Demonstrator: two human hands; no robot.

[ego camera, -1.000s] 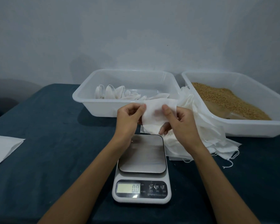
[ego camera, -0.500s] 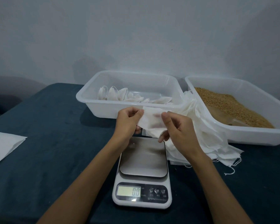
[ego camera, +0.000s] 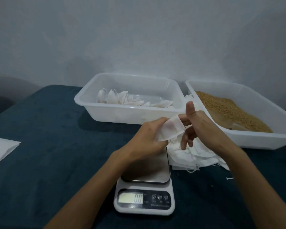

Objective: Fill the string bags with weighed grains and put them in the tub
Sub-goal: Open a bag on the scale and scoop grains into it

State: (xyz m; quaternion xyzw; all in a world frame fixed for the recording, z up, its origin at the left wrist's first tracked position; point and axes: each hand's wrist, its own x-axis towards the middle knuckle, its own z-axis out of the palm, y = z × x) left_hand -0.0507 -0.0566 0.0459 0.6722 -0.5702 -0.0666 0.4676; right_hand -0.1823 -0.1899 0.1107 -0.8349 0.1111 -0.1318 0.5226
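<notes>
over the digital kitchen scale (ego camera: 145, 187), your left hand (ego camera: 149, 138) pinches one white string bag (ego camera: 169, 129) by its lower end while your right hand (ego camera: 198, 124) slides two fingers into the bag's mouth, thumb raised and the other fingers loose below. the left grip is closed on the cloth; the right grip is not clamped on anything, its fingers straight inside the opening. the bag hangs in the air above the far edge of the scale platter, just in front of the pile of empty bags (ego camera: 196, 154) lying on the dark blue worktop (ego camera: 48, 146) beside the scale.

the step in hand looks like opening a fresh bag for filling: the scale display reads zero and nothing rests on the platter. behind, the left tub (ego camera: 87, 103) already holds several filled bags (ego camera: 122, 100) along its near side, so the job seems partly done. the right tub (ego camera: 238, 139) holds the golden grains (ego camera: 229, 111), with something pale half buried in them, possibly a scoop, though you cannot tell.

next, you would likely need to spread the mouth wide, keep it open with the left hand, and free the right to reach for the grains. the thin cloth may collapse shut, so hold the rim firmly.
</notes>
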